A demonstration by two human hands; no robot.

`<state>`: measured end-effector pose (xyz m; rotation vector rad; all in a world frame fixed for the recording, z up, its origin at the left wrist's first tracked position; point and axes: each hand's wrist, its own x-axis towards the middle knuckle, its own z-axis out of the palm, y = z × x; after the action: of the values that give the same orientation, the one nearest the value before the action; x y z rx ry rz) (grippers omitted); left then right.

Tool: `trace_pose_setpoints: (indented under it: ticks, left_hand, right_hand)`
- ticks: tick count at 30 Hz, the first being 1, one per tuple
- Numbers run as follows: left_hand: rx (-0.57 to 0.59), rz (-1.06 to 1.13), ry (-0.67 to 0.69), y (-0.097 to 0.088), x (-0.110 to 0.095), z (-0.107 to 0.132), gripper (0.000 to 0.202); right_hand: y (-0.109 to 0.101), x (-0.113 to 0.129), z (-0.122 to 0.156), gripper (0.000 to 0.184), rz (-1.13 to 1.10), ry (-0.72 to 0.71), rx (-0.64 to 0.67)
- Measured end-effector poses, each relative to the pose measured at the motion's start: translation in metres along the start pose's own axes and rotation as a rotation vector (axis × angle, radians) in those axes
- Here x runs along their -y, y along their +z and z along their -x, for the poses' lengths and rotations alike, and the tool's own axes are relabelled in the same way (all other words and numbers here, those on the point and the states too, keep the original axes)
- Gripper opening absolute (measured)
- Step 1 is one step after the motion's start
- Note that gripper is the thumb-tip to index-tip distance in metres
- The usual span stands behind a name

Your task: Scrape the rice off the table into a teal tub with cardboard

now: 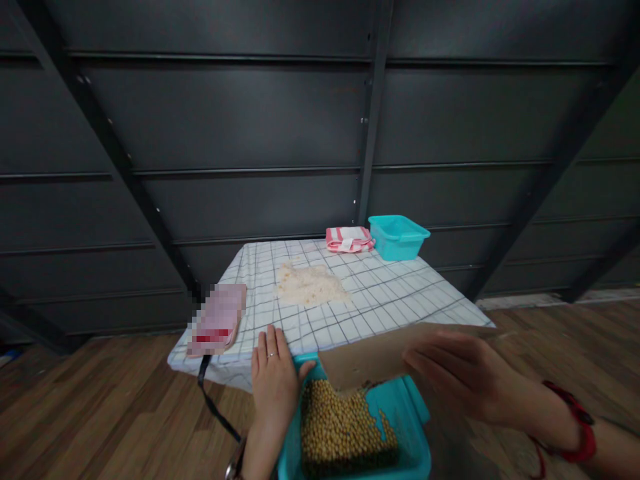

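Note:
A turquoise plastic basin [419, 440] at the near table edge holds yellow soybeans [340, 427], with bare plastic showing on its right side. My left hand [274, 380] lies beside it on the cloth's edge, fingers stretched flat and thumb at the basin's rim. Over the basin's far side, my right hand [455, 367] grips a brown piece of cardboard [365, 357]; its lower left edge reaches down to the beans. Farther back on the checked cloth [385, 310] spreads a pale heap [313, 283], powdery or fine-grained, with a few yellowish bits in it.
A second turquoise basin [399, 240] stands at the table's back right, next to a folded red-and-white cloth [349, 240]. A pink phone-like slab [220, 320], partly pixelated, lies at the left edge. A black strap [213, 400] hangs below it. Dark panelling [250, 120] rises behind.

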<state>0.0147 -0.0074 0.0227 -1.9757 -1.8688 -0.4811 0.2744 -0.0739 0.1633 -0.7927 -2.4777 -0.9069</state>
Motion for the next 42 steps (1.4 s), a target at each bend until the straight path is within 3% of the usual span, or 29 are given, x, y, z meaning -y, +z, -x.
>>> trace_pose_setpoints:
  ticks: [3,8,10,17,20,27,42]
  left_hand:
    - [0.021,-0.007,-0.010,-0.003,-0.001,-0.001,0.067]
    - [0.004,-0.001,-0.011,-0.003,-0.001,-0.001,0.068]
    - [-0.012,0.004,-0.006,-0.002,-0.001,0.000,0.071]
    - [-0.037,-0.002,0.019,0.001,0.001,0.000,0.075]
    - [-0.041,-0.019,0.015,0.002,0.001,0.000,0.074]
    - [-0.053,-0.014,0.021,0.005,0.001,0.001,0.072]
    - [-0.044,0.038,0.011,0.007,0.002,0.001,0.074]
  right_hand:
    - [-0.005,0.000,-0.002,0.028,0.009,-0.109,-0.102]
    - [0.001,-0.015,0.000,0.025,-0.034,-0.054,-0.105]
    - [0.013,-0.028,0.000,0.028,-0.023,-0.006,-0.067]
    - [0.073,-0.086,0.000,0.024,0.173,-0.027,-0.214]
    - [0.084,-0.099,0.006,0.022,0.168,-0.009,-0.191]
    - [0.077,-0.097,0.015,0.024,0.135,-0.021,-0.125]
    - [0.069,-0.086,0.015,0.022,0.132,-0.069,-0.155]
